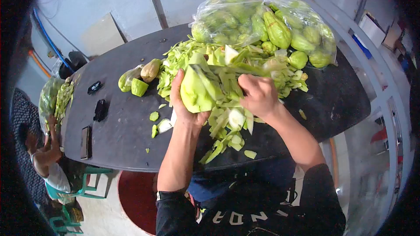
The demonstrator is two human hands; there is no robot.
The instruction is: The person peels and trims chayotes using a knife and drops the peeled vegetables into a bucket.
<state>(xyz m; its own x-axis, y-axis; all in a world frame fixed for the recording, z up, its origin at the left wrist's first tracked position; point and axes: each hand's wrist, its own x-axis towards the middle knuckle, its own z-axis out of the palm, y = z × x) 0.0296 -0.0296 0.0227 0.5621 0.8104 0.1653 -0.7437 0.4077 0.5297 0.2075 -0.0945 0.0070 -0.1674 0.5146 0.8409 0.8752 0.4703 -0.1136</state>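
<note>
Item in hand: one pale green, pear-shaped chayote gourd (195,91), largely peeled, held above the near middle of the dark oval tabletop (122,131) and in front of the peel heap. The left hand (186,105) cradles it from below and behind, fingers curled up its left flank, thumb side toward the wearer; forearm rising straight from the black sleeve. The right hand (259,95) sits just beside the gourd's right side, fingers folded into a closed grip, knuckles up; a peeler or blade is presumably inside, but it cannot be made out. A long strip of green skin (210,83) lies across the gourd's face, so this piece looks nearly stripped. Done so far, by the look of it: a broad heap of light green peelings and trimmings (227,67) behind the hands and spilling toward the table's near edge. Left to do: a clear plastic bag packed with whole green chayotes (262,24) at the far edge, touching the heap, plus a few loose gourds (298,59) beside it. Also present: two unpeeled, partly browned gourds (140,76) left of the heap; small black objects (94,100) on the table's left part; another person's hand (51,146) at the far left beside a second bag of greens (54,100).
</note>
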